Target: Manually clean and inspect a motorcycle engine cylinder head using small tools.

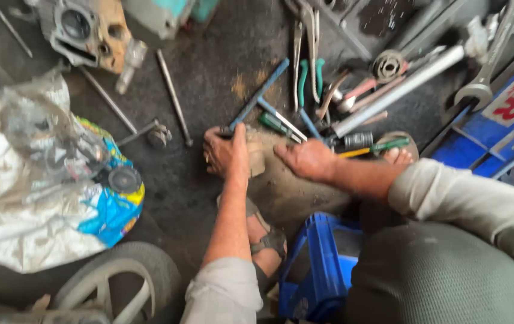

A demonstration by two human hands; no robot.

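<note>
A: Currently we log both hands low on the oily floor (209, 72). Our left hand (227, 153) is curled, thumb up, over the end of a blue-handled T-wrench (261, 95) that slants up and away from it. Whether the fingers fully close on the bar we cannot tell; they are hidden beneath the palm.

B: Agreed. Our right hand (306, 159) lies palm down, fingers loosely together, flat on the brown block (281, 186) between the two hands, pinching nothing.

A: Handling estimate for the wrench: steel, stiff, moderately heavy, probably greasy, so slippery. We judge the long straight shank the best place to hold it, near the cross end for leverage.

B: The block looks dense and rough; likely heavy, unlikely to slide.

A: Counts. Hands: two. T-wrenches at the hand: one. Green-handled pliers (311, 75): one pair. Green-handled screwdrivers: two, one by the thumb (275, 123), one beside the foot (389, 144).

B: One long white tube (401, 89), one large open spanner (489, 60) at upper right, one blue crate (317, 264) by our knee, one plastic bag (41, 186) of parts at left, one engine casting (86, 30) at top left. Loose thin rods on the floor: at least three; blur prevents a firm count.
</note>
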